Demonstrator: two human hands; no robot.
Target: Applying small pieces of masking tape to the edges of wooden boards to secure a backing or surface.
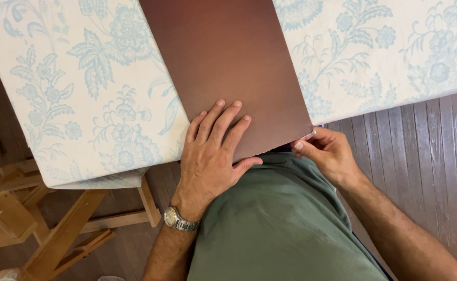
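Two bare hands work on one brown sheet (pixel 233 62), a smooth flat panel of dark reddish brown that lies on a table covered in a cream cloth with a pale blue flower print (pixel 77 88). Taking the sheet as the landmark: its long axis runs away from the person, from the near table edge up and slightly left, out of view at the top, and its near short end points at the person's stomach and overhangs the table edge a little.

Far left of the sheet and below the table edge stand pale wooden trestle legs (pixel 67 229) on the dark floor. Just left of the sheet's near end, a wristwatch with a metal band (pixel 176 218) sits on the left wrist. The left hand (pixel 213 151) lies flat on the sheet's near left part, fingers (pixel 223 122) spread slightly and pressed down on the brown surface, thumb stretched along the near edge.

Directly below the sheet's near end is the person's green shirt (pixel 280 224). At the sheet's near right corner, the right hand (pixel 330 153) pinches that corner between thumb and curled fingers. Right of the sheet, dark wooden floorboards (pixel 426 151) run beneath the cloth's edge.
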